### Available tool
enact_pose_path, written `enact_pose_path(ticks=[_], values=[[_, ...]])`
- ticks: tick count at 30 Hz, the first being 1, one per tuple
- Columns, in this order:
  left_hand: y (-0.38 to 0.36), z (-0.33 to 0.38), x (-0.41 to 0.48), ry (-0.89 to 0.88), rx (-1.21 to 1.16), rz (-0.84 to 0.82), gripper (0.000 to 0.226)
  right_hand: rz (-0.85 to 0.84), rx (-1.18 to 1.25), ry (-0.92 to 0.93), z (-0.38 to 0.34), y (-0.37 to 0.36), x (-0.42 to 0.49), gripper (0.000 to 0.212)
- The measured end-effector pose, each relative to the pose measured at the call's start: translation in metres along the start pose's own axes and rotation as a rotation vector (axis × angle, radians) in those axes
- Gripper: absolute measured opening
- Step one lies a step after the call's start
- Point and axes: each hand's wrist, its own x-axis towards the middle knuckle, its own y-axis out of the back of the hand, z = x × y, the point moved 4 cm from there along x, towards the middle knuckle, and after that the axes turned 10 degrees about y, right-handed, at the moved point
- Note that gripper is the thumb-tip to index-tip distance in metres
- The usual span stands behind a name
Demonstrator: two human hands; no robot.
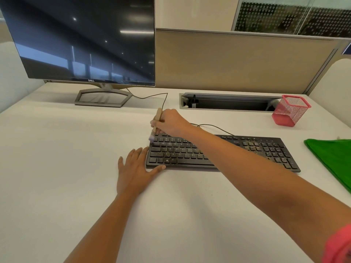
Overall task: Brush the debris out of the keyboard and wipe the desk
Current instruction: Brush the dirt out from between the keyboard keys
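Mid-frame, the right hand [171, 121] grips a small wooden-handled brush [157, 118], its blurred bristles seemingly touching the upper left corner of the black, crumb-speckled keyboard [252, 150]; the left hand [135, 170] lies flat, fingers spread, against its left end on the white desk [57, 158]

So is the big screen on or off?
Off, it seems: the monitor is dark and shows only reflections of lights and windows.

debris-speckled black keyboard [224, 154] on desk [76, 168]
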Motion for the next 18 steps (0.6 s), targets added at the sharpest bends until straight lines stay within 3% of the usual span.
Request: enact_pose_path(ticks=[3, 9, 14, 18], values=[[0.0, 0.0, 0.0, -0.009, -0.006, 0.006, 0.104, -0.048, 0.016, -0.018, 0.001, -0.008, -0.001, 0.034], [0.0, -0.001, 0.0, -0.003, -0.013, 0.005, 0.104, -0.057, -0.267, 0.01, -0.006, 0.004, -0.001, 0.027], [-0.001, 0.0, 0.0, 0.002, -0.005, -0.005, 0.106, 0.066, -0.145, -0.06, 0.002, 0.009, 0.001, 0.027], [-0.001, 0.0, 0.0, 0.002, -0.015, -0.001, 0.107, -0.004, -0.048, -0.119, 0.008, 0.0, -0.006, 0.026]])
